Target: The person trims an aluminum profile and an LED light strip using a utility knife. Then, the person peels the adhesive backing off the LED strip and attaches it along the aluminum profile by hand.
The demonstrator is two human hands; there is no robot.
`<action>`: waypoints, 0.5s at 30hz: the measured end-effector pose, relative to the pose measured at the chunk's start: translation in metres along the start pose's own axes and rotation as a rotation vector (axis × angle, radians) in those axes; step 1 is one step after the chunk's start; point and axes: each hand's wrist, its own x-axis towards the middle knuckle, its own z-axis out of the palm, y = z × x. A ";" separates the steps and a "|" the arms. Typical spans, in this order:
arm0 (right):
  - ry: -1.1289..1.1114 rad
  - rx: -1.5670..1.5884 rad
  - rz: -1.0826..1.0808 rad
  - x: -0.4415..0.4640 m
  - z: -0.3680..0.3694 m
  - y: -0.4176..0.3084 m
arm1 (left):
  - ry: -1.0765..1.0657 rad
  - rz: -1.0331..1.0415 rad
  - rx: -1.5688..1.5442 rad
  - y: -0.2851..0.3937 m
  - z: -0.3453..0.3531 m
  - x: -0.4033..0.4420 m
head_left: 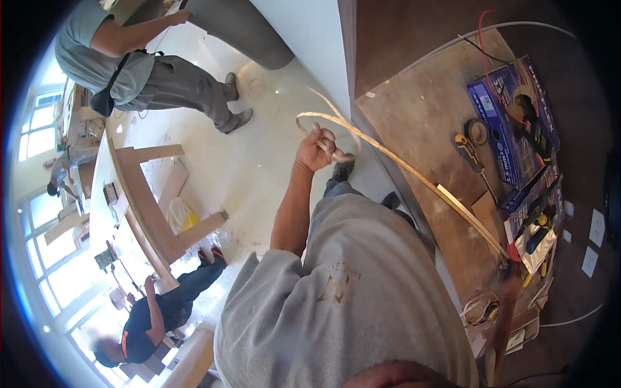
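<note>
A long, thin, yellowish flexible strip (394, 155) runs diagonally from my left side to the cluttered worktop. My left hand (315, 149) is raised over the floor with its fingers curled around the looped end of the strip. At the strip's far end, my right hand (510, 288) is smeared by motion, and its fingers cannot be made out. Beside it lie a shiny gold-coloured packet (538, 252) and some red wire. A screwdriver (464, 145) with a yellow and black handle rests higher on the board, next to a dark tape roll (477, 132).
Blue cardboard boxes (495, 129) with tools and wires on them stand on the brown board (414, 97). White wall sockets (596, 227) are at the right. One person (174, 77) stands at upper left; another (155, 320) is near a wooden table (139, 207).
</note>
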 end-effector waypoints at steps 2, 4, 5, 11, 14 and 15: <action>0.028 0.005 -0.038 -0.005 -0.001 0.001 | 0.068 -0.035 0.242 -0.007 0.007 -0.013; 0.007 -0.018 -0.035 -0.004 0.000 0.003 | 0.111 -0.019 0.246 -0.010 0.009 -0.017; 0.013 -0.017 -0.043 -0.002 0.003 0.005 | 0.097 -0.042 0.258 -0.010 0.011 -0.015; 0.006 -0.014 -0.047 -0.007 0.000 0.004 | -0.096 -0.146 0.307 -0.033 0.048 -0.015; -0.049 -0.049 0.049 -0.003 0.000 0.001 | -0.489 -0.256 0.321 -0.061 0.116 -0.008; -0.046 -0.036 0.049 -0.004 0.002 0.003 | -0.568 -0.307 0.282 -0.073 0.141 -0.010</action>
